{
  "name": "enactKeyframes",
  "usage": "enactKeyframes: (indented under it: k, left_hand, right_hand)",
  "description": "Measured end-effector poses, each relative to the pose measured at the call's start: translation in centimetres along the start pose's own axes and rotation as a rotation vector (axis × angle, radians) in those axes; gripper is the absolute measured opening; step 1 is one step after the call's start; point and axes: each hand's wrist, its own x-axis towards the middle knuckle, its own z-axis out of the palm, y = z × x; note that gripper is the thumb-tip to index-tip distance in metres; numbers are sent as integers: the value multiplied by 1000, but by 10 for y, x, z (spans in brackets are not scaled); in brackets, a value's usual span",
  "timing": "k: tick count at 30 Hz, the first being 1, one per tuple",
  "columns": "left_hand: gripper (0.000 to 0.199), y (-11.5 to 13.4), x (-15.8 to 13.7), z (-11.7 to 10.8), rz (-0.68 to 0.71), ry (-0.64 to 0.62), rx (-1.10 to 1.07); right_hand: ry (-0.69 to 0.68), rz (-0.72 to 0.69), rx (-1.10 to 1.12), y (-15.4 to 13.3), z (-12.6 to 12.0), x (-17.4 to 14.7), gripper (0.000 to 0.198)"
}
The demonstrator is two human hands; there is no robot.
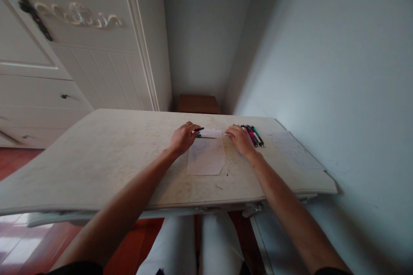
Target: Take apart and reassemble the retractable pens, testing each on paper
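My left hand (184,138), with a ring on one finger, is closed over the upper left of a sheet of paper (206,161). A short black pen part (200,129) sticks out from its fingertips. Just below, a thin dark pen refill (208,138) lies level across the sheet, with a bit of green at its left end by the fingers; I cannot tell whether the hand grips it too. My right hand (239,138) is pinched at the sheet's right edge, on a small pale tip (226,134) too small to name. Beside it several coloured pens (254,135) lie in a row, partly hidden.
A worn whitish table (129,154) carries everything. Another written sheet (297,150) lies at its right edge, along the pale wall (338,73). Small dark scraps (219,187) lie near the front edge. Behind stand a brown wooden box (198,103) and a white cabinet (93,51).
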Motion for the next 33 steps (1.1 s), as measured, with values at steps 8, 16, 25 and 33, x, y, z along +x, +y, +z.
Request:
enactKeyframes:
  k: [8,16,25,33]
  left_hand:
    - [21,-8,2,1,-84,54,59]
    - [25,-7,2,-3,-172,-137,248]
    - [30,-12,3,-2,-150,-123,232]
    - [27,-9,1,0,-48,-144,193]
  right_hand:
    - [-66,-28,2,-2,4,0,24]
    - [-108,-42,-18,-4,5,0,22]
    - [-94,-23,25,-4,3,-1,22]
    - [-93,-159,-55,-22,15,-6,28]
